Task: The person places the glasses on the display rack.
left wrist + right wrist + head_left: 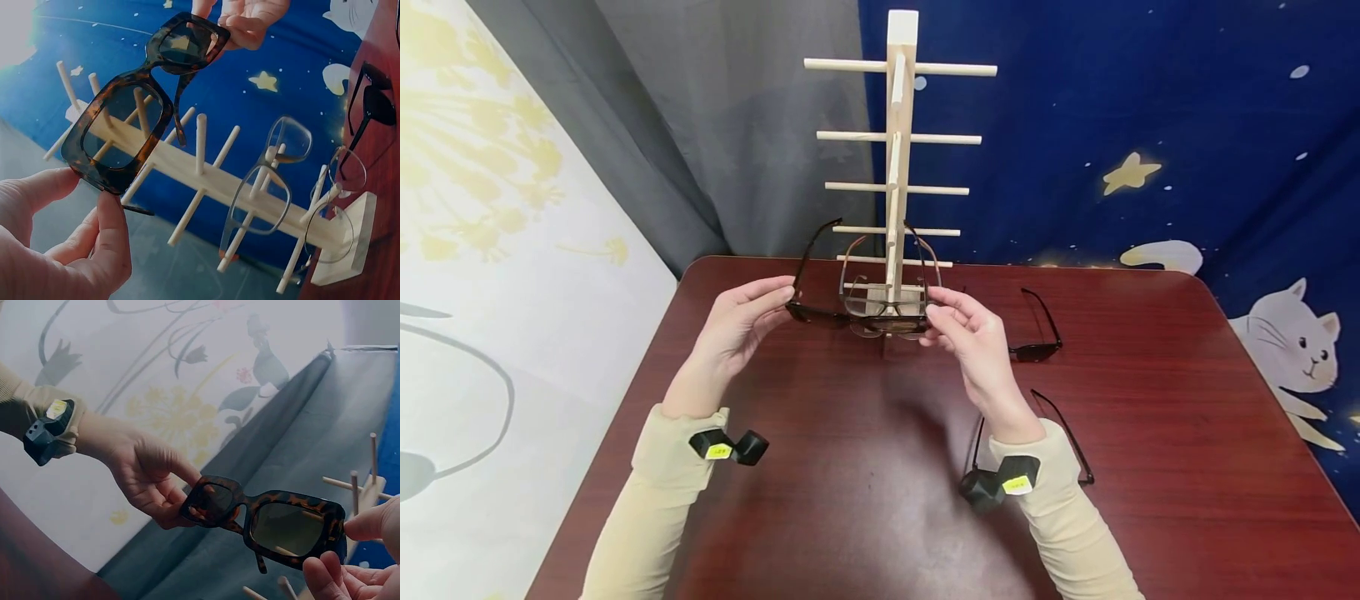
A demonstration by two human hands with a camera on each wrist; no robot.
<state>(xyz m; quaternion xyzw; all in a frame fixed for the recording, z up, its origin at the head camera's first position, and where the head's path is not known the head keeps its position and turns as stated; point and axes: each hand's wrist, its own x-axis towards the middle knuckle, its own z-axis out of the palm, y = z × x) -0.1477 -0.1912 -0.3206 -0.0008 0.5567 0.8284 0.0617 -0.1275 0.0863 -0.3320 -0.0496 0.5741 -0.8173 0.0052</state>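
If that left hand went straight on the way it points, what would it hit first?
Beyond the tortoiseshell sunglasses that the left hand pinches, probably a peg of the wooden display rack, though depth is unclear.

Bright head view, soft shadows on the tabletop (820, 517), dimmer wrist views (corner glare in left).

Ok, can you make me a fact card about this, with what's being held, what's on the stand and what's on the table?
Being held: brown speckled sunglasses
Left fingers: pinching one end of them
Right fingers: pinching the other end
Wooden stand: upright, with rods sticking out
On the stand: clear-framed glasses and, lower down, round glasses
On the table: dark sunglasses and another pair, partly hidden by the right arm
Cloth behind: blue, with a cat
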